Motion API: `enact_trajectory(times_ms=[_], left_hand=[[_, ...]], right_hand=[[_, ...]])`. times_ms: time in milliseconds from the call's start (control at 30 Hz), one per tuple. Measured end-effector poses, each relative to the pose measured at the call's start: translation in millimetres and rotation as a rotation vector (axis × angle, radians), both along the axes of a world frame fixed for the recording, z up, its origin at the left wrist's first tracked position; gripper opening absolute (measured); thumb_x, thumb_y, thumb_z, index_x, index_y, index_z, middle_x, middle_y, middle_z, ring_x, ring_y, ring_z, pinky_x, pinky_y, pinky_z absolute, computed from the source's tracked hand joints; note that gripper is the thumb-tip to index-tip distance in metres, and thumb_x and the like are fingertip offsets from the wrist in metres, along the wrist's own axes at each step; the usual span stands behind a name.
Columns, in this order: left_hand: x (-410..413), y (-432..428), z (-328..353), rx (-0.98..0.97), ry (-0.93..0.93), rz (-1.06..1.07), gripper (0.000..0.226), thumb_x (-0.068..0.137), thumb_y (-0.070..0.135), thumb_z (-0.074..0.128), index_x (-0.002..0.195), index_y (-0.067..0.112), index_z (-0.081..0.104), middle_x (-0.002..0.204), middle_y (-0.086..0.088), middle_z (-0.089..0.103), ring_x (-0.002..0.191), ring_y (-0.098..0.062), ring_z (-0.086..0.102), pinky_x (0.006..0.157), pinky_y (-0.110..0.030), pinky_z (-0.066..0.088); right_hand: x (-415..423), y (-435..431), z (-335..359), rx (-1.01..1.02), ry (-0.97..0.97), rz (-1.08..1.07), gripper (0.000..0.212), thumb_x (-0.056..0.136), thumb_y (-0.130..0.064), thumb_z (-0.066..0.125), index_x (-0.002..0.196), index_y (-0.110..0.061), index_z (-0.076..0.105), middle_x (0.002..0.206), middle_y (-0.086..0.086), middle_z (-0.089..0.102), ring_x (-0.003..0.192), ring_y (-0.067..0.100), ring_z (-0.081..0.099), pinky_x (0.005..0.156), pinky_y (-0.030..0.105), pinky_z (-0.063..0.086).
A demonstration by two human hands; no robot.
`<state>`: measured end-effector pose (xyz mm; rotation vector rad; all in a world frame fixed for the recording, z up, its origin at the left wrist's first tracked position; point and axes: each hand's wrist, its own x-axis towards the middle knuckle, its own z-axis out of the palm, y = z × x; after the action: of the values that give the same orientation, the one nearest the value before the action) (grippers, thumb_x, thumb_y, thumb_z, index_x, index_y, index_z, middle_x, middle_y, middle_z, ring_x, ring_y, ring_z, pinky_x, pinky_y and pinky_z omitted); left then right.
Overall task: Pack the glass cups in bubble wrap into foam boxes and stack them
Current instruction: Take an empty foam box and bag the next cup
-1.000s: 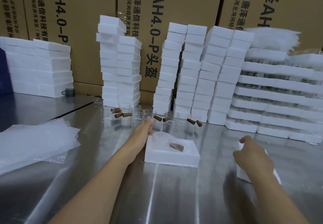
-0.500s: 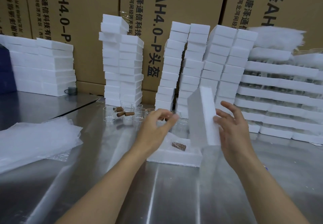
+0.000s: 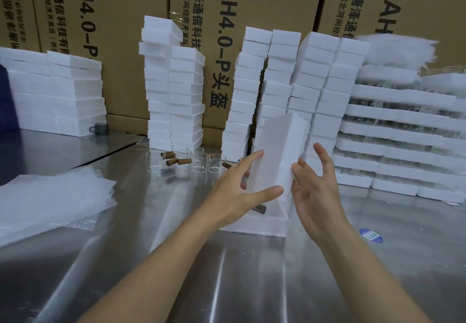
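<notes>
I hold a white foam lid [image 3: 277,151] tilted on edge above an open foam box base [image 3: 262,224] lying on the steel table. My left hand [image 3: 234,191] pinches the lid's lower left part, thumb in front and fingers along its left edge. My right hand [image 3: 317,191] is at the lid's right edge with spread fingers, its thumb touching the foam. Inside the base a brown cork [image 3: 259,209] of a wrapped cup shows under the lid. Several bare glass cups [image 3: 199,162] and loose corks [image 3: 174,161] stand behind.
A pile of bubble wrap sheets [image 3: 50,196] lies at the left. Tall stacks of foam boxes [image 3: 174,90] line the back, with flat foam trays [image 3: 403,133] at the right and cardboard cartons [image 3: 126,20] behind. A blue sticker [image 3: 370,235] lies on the table at the right.
My right hand picked the foam lid up from the table at the right and brought it over the box base. My left hand left the box and took hold of the lid.
</notes>
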<state>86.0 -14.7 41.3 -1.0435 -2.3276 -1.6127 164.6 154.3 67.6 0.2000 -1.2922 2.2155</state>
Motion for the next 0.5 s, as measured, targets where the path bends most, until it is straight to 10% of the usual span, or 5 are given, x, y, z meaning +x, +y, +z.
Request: enact_trajectory(times_ms=[233,367,500], left_hand=[[-8.9,-11.9,14.2,0.262,-0.102,-0.003,0.074,0.075,0.061,0.081,0.140,0.064,0.046,0.135,0.012,0.057,0.113,0.002,0.062,0.081,-0.015,0.055],[-17.4,-25.8,16.2,0.202,-0.158,-0.004,0.065,0.076,0.054,0.078,0.135,0.061,0.052,0.142,0.007,0.057,0.125,-0.011,0.058,0.099,-0.037,0.055],[-19.3,-31.6,12.7,0.078,-0.138,0.001,0.061,0.072,0.043,0.072,0.129,0.056,0.058,0.139,0.011,0.057,0.123,-0.008,0.056,0.093,-0.027,0.049]], right_hand=[[-5.0,3.7,-1.5,0.036,-0.015,0.039,0.068,0.092,0.007,0.066,0.144,-0.034,0.050,0.135,0.016,0.067,0.121,0.027,0.069,0.102,0.037,0.055],[-7.7,10.6,-6.6,-0.008,-0.154,-0.043,0.043,0.096,-0.029,0.071,0.137,-0.031,0.058,0.121,0.009,0.069,0.092,0.022,0.075,0.089,0.038,0.061],[-11.9,21.9,-15.3,0.137,-0.326,-0.231,0.048,0.091,-0.066,0.063,0.125,-0.032,0.066,0.123,0.003,0.067,0.091,0.019,0.075,0.083,0.039,0.059]])
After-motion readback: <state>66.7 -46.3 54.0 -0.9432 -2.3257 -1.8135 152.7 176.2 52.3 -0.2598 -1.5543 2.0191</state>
